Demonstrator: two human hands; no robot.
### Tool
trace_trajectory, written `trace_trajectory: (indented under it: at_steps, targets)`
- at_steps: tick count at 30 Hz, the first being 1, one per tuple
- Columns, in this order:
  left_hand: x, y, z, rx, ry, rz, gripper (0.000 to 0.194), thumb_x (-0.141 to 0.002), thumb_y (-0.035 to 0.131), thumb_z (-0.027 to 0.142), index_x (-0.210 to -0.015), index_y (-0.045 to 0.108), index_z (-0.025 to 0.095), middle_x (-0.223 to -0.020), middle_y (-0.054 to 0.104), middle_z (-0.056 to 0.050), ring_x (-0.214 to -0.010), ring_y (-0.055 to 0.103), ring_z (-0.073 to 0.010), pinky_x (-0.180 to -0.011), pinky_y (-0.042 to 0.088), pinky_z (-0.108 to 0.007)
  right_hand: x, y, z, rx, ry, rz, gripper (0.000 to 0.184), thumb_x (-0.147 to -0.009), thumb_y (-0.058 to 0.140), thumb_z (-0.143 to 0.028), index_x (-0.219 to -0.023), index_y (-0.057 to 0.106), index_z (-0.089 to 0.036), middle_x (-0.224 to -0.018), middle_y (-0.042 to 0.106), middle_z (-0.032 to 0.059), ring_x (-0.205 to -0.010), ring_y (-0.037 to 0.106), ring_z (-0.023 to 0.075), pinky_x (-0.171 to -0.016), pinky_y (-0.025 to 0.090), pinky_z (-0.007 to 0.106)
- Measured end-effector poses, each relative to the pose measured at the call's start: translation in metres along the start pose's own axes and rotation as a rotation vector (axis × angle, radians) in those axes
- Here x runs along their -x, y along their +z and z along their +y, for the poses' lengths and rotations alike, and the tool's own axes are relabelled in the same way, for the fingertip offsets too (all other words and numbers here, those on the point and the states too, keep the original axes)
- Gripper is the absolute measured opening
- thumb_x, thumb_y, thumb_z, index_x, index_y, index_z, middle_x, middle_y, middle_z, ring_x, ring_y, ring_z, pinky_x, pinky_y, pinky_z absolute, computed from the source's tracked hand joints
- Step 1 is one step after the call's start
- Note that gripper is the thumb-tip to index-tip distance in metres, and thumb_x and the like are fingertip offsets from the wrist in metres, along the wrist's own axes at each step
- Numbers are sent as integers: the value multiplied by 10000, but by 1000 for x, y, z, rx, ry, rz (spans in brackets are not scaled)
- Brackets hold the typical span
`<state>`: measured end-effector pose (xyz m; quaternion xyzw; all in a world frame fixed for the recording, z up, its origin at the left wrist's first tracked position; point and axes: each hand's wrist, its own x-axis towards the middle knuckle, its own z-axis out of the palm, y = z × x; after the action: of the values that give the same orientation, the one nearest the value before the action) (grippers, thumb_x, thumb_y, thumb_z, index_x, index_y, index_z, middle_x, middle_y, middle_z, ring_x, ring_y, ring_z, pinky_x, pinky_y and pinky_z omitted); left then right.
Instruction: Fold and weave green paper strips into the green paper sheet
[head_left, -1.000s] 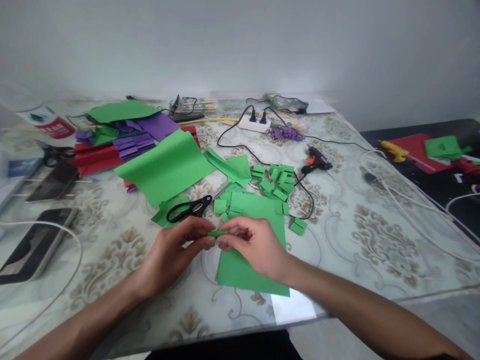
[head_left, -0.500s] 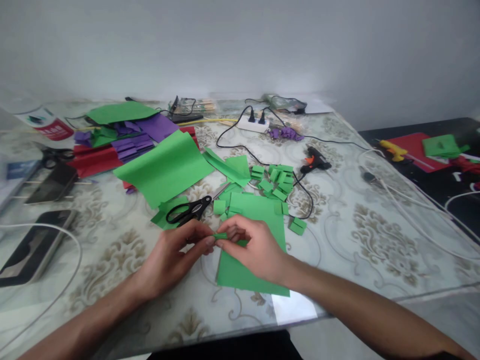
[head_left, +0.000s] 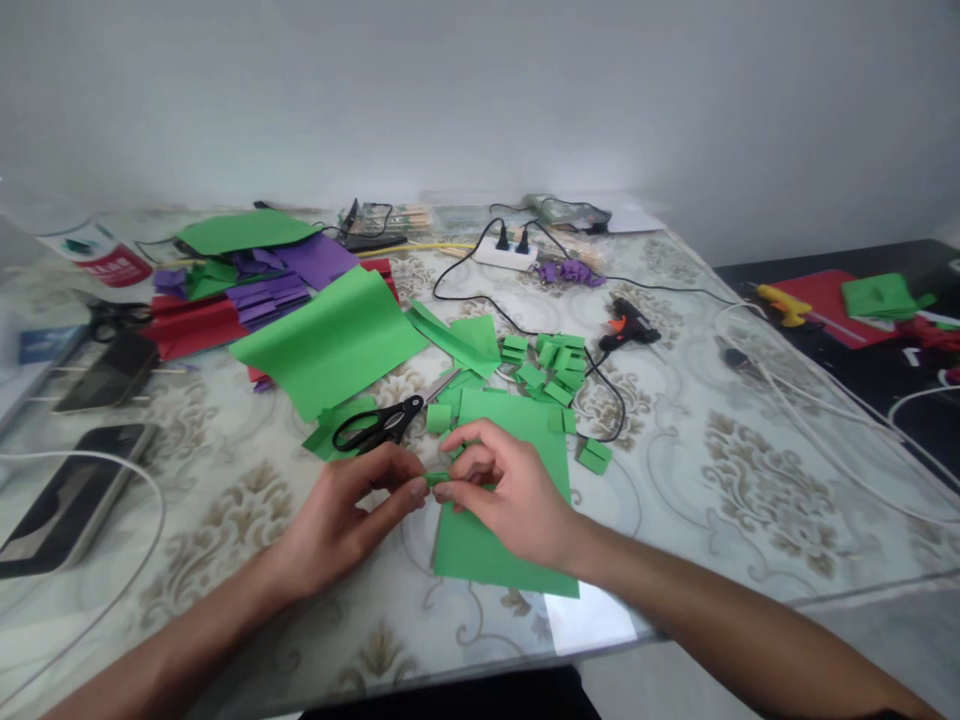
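Observation:
Between the fingertips of both hands is a small folded strip of green paper (head_left: 437, 478). My left hand (head_left: 360, 505) pinches its left end with thumb and forefinger. At the other end, my right hand (head_left: 514, 490) grips it, the fingers curled and partly hiding it. Under my right hand lies a flat green paper sheet (head_left: 510, 555). Black-handled scissors (head_left: 382, 425) rest just beyond my left hand, blades pointing away to the right. Several small folded green paper pieces (head_left: 555, 365) are heaped past the sheet, and a single folded piece (head_left: 595, 456) sits to its right.
A black glue gun (head_left: 628, 325) and a white power strip (head_left: 505, 250) with black cords lie farther back. Large green paper (head_left: 337, 345) and purple strips (head_left: 270, 300) cover the left. A phone (head_left: 71, 500) and white cable lie at far left; a yellow glue gun (head_left: 784, 303) is at right.
The fingers of my right hand have shifted slightly on the green strip, the forefinger lifting a little. My left hand stays nearly still, and the view has tilted very slightly.

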<state>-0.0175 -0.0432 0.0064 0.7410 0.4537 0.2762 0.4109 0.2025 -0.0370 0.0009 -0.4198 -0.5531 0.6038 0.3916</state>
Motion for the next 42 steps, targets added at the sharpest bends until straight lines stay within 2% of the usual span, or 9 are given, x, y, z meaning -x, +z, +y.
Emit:
trace_trajectory:
  at_steps: [5,9,11,14,21,29,36,42]
  targets:
    - [0,-1,1,-90,72,1,159,-1043,598,288,-960,710,211,-839,744,5,-737,688,-143,-629,525,-209,1,-1,0,34,-7,-35,236,-834,796,-189,-1025,661,-221,-714,685,-50,-678,673,142,-686,534,272]
    - [0,-1,0,-130,130,15,157,-1052,585,265,-965,702,206,-811,731,12,-711,682,-133,-666,523,-216,1,-1,0,72,-8,-65,114,-854,789,-199,-930,704,-200,-799,751,4,-756,712,162,-728,559,286]
    - [0,-1,-1,-131,129,21,153,-1049,592,265,-957,699,206,-790,723,18,-695,676,-131,-663,518,-215,1,-1,0,59,-3,-81,79,-885,772,-238,-916,714,-195,-830,777,26,-773,731,170,-733,575,293]
    - [0,0,-3,-91,79,20,170,-1047,599,284,-930,695,208,-755,714,23,-675,668,-132,-634,513,-209,1,-1,2,3,9,-92,130,-920,754,-316,-904,719,-191,-842,790,43,-779,753,182,-718,595,297]
    - [-1,-2,-2,-84,48,-53,275,-1068,531,350,-900,682,193,-753,689,0,-672,633,-146,-611,500,-220,2,-2,0,1,-5,-67,142,-926,746,-332,-895,711,-198,-792,774,28,-748,743,174,-697,580,285]
    - [0,-1,-6,-140,62,-130,217,-1038,571,338,-931,694,196,-780,697,-3,-683,635,-146,-563,484,-193,2,-2,-1,37,-19,-91,106,-923,746,-294,-886,726,-196,-786,738,13,-731,683,153,-681,534,259]
    - [2,-2,-3,-137,73,-136,207,-1031,575,325,-931,700,194,-793,719,-14,-694,650,-151,-579,500,-198,2,-2,-1,67,21,-106,134,-914,763,-329,-878,731,-203,-741,720,2,-671,664,154,-619,508,254]
    - [0,-2,-3,-136,95,-128,194,-1025,577,305,-941,714,197,-798,735,-12,-698,680,-153,-623,524,-211,2,-3,-2,148,-22,-106,98,-896,776,-301,-879,750,-208,-760,728,4,-696,661,159,-640,510,253]
